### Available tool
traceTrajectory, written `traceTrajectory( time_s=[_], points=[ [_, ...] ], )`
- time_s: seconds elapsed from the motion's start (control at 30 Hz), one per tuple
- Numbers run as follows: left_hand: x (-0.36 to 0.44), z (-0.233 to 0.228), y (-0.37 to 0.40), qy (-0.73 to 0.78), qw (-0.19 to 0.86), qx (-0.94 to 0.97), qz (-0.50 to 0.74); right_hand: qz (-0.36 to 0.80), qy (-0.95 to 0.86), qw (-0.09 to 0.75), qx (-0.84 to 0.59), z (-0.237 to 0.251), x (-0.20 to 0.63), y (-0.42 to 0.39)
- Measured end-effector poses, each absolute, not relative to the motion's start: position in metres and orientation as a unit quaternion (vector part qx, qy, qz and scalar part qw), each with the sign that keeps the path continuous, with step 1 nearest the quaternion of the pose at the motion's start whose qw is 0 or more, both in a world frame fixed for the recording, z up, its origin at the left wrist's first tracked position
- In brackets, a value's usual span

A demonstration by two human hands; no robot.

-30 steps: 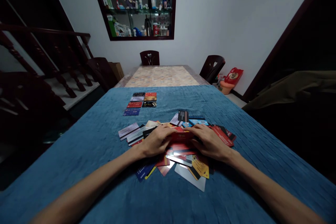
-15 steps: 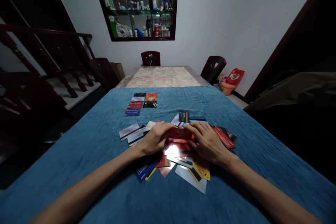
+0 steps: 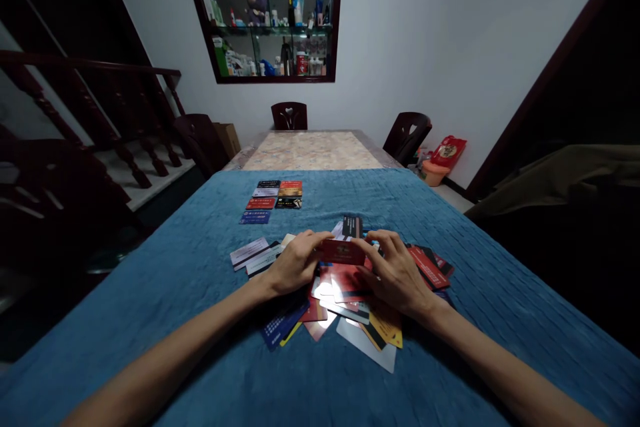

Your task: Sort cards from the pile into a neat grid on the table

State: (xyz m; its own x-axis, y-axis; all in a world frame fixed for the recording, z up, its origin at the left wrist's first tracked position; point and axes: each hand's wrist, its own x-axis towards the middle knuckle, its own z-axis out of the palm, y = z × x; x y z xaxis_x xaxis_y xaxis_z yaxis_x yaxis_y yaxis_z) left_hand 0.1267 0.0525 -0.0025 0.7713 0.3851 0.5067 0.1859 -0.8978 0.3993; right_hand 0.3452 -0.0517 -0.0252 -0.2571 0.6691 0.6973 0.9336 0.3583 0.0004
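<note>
A dark red card [image 3: 343, 251] is held tilted up over a loose pile of cards, facing me. My left hand [image 3: 299, 260] pinches its left edge between thumb and fingers. At its right edge, my right hand [image 3: 395, 272] grips with thumb and forefinger, the other fingers curled. Beneath lie a bright red card [image 3: 350, 282], a blue card [image 3: 284, 325], a yellow card [image 3: 387, 325] and a pale grey card [image 3: 367, 345], overlapping. White cards with dark stripes [image 3: 250, 253] stick out left of my left hand. More red cards [image 3: 429, 268] lie beyond my right hand.
Farther off on the blue cloth [image 3: 210, 347], several cards [image 3: 260, 203] lie in two neat columns. The tabletop's bare patterned end [image 3: 315, 150] lies beyond the cloth. Dark chairs [image 3: 407, 137] stand around the table, with a wooden railing [image 3: 90, 113] at left.
The dark red card has tipped up, so more of its face shows. The bright glare on the pile has shrunk. Both hands stay nearly in place, and the view has shifted slightly.
</note>
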Motion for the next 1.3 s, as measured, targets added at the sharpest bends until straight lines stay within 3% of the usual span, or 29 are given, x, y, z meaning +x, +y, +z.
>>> traceTrajectory(
  time_s=[0.33,0.6,1.03,1.3],
  points=[
    [0.116,-0.002,0.055,0.161,0.092,0.936,0.299,-0.251,-0.776,0.303,-0.492,-0.017,0.337,-0.039],
    [0.095,-0.002,0.078,0.172,0.035,0.931,0.319,-0.172,-0.804,0.304,-0.481,-0.012,0.326,-0.002],
    [0.065,0.001,0.151,0.296,0.089,0.922,0.235,-0.007,-0.821,0.268,-0.504,-0.015,0.300,0.089],
    [0.067,-0.011,0.192,0.343,0.100,0.913,0.197,0.032,-0.806,0.229,-0.544,-0.019,0.293,0.127]
  ],
)
